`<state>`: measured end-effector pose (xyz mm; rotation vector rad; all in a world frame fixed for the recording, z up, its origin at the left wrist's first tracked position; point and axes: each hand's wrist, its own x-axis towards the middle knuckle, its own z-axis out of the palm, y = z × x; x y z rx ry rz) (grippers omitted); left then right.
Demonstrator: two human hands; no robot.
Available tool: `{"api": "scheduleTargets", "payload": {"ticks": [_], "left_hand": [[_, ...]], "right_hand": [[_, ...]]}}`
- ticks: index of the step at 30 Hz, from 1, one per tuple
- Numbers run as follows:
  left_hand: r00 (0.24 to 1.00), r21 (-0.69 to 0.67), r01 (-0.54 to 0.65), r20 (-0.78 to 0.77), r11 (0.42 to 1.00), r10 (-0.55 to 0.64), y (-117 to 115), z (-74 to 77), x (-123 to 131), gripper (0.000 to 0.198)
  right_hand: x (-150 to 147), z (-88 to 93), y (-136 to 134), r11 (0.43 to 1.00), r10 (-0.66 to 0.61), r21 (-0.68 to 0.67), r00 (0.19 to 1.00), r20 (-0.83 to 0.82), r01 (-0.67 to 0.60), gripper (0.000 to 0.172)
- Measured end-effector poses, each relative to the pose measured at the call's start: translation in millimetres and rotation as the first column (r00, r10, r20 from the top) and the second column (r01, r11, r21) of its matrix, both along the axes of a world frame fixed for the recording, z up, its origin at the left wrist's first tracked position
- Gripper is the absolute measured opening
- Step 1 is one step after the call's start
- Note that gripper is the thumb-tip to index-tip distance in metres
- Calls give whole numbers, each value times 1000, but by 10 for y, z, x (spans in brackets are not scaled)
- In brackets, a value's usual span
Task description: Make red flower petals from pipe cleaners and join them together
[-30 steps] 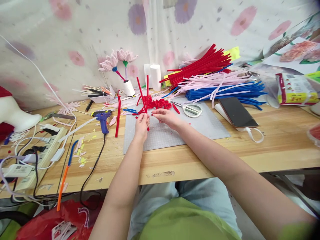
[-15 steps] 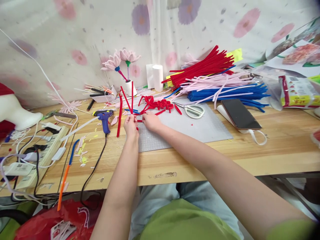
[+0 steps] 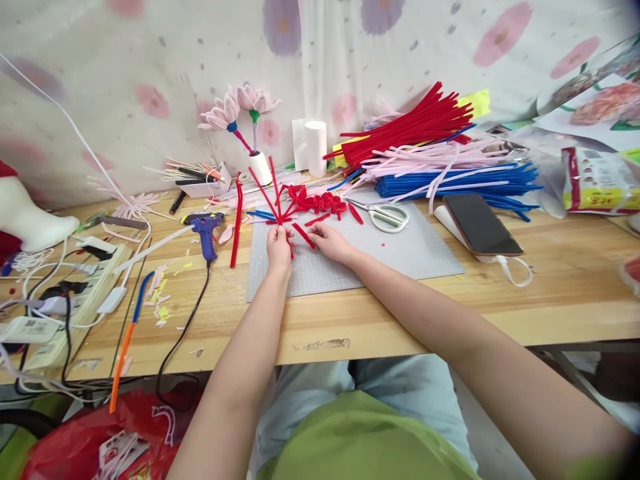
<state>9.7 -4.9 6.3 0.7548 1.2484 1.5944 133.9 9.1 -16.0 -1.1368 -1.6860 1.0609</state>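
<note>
My left hand (image 3: pixel 280 252) is closed on several red pipe cleaners (image 3: pixel 276 190) that fan upward and outward from its fingertips; a red end also shows below the fingers. Close on its right, my right hand (image 3: pixel 330 243) has its fingers pinched at a short red pipe cleaner piece (image 3: pixel 303 235), which slants between the two hands. Both hands are over the grey cutting mat (image 3: pixel 340 272). Just beyond them lies a heap of curled red pipe cleaner shapes (image 3: pixel 320 203). Longer red pipe cleaners (image 3: pixel 237 230) lie left of the mat.
Scissors (image 3: pixel 387 217) rest on the mat, right of the heap. A blue glue gun (image 3: pixel 206 237) and a power strip (image 3: pixel 83 300) are at left. Red, pink and blue pipe cleaner bundles (image 3: pixel 460 181) lie at back right, behind a phone (image 3: pixel 483 225). Pink flowers stand in a white holder (image 3: pixel 260 169).
My hands have shifted right, the right one further, so they are more apart. The red pipe cleaners in my left hand now spread wider, and the short piece by my right hand shows more.
</note>
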Motion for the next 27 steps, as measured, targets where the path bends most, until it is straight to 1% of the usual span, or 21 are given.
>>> {"api": "scheduleTargets", "payload": {"ticks": [2,4,6,8,10,12,14,17,19,23,27], "left_hand": [[997,48,80,19,996,-81,-21,-25,54,19],[987,67,160,12,985,-162,-49,-42,102,18],[981,70,193,-18,979,-192,-73,-55,136,16],[981,57,190,-44,980,-188,-87,-64,152,15],[983,40,180,-53,983,-177,-93,-68,155,15],[983,47,181,-45,982,-179,-96,-63,155,15],[981,71,193,-24,979,-192,-99,-54,159,15],[979,84,205,-2,975,-206,-102,-46,165,14],[978,82,208,1,975,-209,-99,-51,165,14],[971,69,236,28,969,-238,-84,-69,154,18],[977,57,208,26,976,-210,-72,-64,135,20]], "right_hand": [[24,-53,3,999,-36,0,999,-38,36,10],[32,-64,-8,998,-64,9,997,-46,65,10],[35,-37,-33,997,-79,25,997,-26,79,9],[40,9,-64,995,-91,37,996,-15,91,9],[51,52,-90,997,-73,36,996,-47,75,11],[63,75,-105,999,-18,27,995,-94,21,16],[67,75,-110,999,41,12,995,-87,-40,20],[59,58,-108,998,51,-24,998,-36,-52,17],[51,54,-104,998,41,-45,998,-42,-42,14],[62,80,-92,997,51,-51,991,-125,-58,10],[115,104,-65,988,96,-101,975,-202,-119,11]]}}
